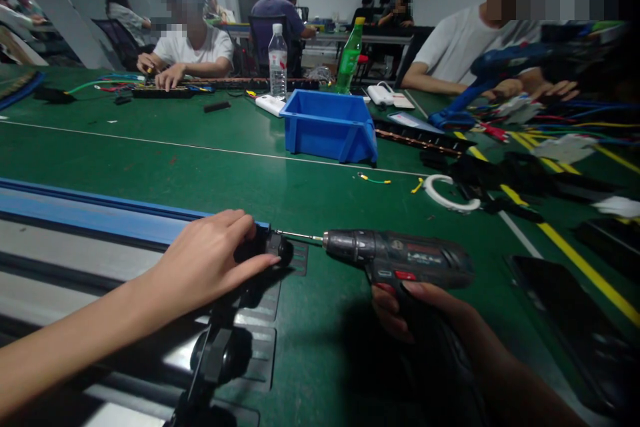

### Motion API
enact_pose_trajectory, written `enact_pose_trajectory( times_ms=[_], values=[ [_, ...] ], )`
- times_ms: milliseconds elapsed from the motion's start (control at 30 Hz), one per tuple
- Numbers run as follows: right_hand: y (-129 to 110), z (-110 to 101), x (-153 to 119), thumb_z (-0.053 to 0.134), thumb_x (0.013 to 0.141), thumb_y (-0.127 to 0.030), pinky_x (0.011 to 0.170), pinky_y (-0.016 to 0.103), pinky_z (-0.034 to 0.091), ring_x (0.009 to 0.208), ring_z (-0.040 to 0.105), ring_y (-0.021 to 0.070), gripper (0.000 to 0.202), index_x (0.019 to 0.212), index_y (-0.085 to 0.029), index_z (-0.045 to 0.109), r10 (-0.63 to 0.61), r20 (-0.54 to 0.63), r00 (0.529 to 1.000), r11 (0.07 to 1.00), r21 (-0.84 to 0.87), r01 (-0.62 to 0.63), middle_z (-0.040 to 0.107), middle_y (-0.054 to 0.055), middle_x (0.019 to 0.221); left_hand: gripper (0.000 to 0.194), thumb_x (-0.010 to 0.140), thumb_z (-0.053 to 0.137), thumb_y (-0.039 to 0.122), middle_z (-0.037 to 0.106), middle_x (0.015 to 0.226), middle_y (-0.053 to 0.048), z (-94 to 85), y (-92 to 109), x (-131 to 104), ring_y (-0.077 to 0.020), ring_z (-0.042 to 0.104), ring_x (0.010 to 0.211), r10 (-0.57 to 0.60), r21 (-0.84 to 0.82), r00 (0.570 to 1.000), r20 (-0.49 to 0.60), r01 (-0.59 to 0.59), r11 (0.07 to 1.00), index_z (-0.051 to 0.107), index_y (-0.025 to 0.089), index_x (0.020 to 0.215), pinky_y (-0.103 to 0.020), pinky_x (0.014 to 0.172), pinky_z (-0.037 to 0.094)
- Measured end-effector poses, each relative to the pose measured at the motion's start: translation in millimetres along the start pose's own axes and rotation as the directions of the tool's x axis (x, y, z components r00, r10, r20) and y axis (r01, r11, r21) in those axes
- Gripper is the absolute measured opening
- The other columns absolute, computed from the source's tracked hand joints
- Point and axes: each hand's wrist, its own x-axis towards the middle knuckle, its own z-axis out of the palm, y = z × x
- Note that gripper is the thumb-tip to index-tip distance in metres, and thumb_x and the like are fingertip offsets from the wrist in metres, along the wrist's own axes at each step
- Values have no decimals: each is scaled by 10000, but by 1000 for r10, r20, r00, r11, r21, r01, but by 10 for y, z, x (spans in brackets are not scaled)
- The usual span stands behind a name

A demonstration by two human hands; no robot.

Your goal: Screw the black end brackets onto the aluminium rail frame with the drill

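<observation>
My right hand [450, 310] is wrapped round the handle of a dark cordless drill [400, 255] with a red trigger area. The drill lies level and points left. Its long thin bit [300, 235] reaches to the upper corner of a long blue-and-silver slatted frame [100, 213]. At that corner my left hand [207, 253] grips a black end fitting [279, 247], fingers curled over it and thumb along its near side. A second black fitting [220, 353] sits lower on the same end. Whether a screw sits at the bit's tip is too small to tell.
Beyond the hands stand a blue bin [325, 127], a clear bottle [278, 63] and a green bottle [350, 57]. A white ring [445, 193] and a dark phone [565, 327] lie to the right. Two people in white shirts work across the green table [200, 153].
</observation>
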Motion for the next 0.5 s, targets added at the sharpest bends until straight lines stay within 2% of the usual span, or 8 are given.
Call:
enact_pose_trajectory(
  times_ms=[100, 200, 333, 500],
  values=[
    [0, -11, 2, 706, 839, -401, 547, 228, 450, 614, 502, 139, 260, 835, -152, 631, 15, 9, 1000, 1000, -1, -15, 537, 31, 718, 638, 894, 535, 719, 644, 1162, -135, -1, -59, 26, -302, 580, 1053, 175, 51, 984, -42, -173, 984, 597, 160, 1195, -425, 886, 449],
    [-3, -18, -3, 694, 847, -405, 551, 229, 450, 622, 502, 143, 264, 835, -151, 624, 8, 18, 1000, 1000, -18, -8, 536, 34, 711, 737, 900, 580, 669, 553, 1402, -152, 63, -143, 62, -315, 517, 1263, 205, -11, 979, -3, -205, 979, 457, 164, 1423, -457, 1046, 418],
    [-7, -20, -13, 688, 854, -408, 566, 230, 446, 626, 499, 141, 260, 847, -155, 629, 20, 21, 1000, 999, -36, -19, 530, 28, 704, 630, 929, 596, 573, 610, 1320, -128, 103, -195, 96, -296, 581, 1187, 156, -86, 983, 100, -148, 985, 481, 171, 1401, -445, 988, 461],
    [1, -29, -7, 677, 860, -419, 565, 246, 444, 608, 487, 136, 278, 809, -150, 631, 24, 32, 999, 997, -70, -22, 524, 28, 701, 620, 913, 641, 529, 628, 1284, -103, 65, -183, 135, -288, 599, 1147, 176, -132, 979, 104, -162, 978, 480, 199, 1413, -438, 954, 471]
  ],
)
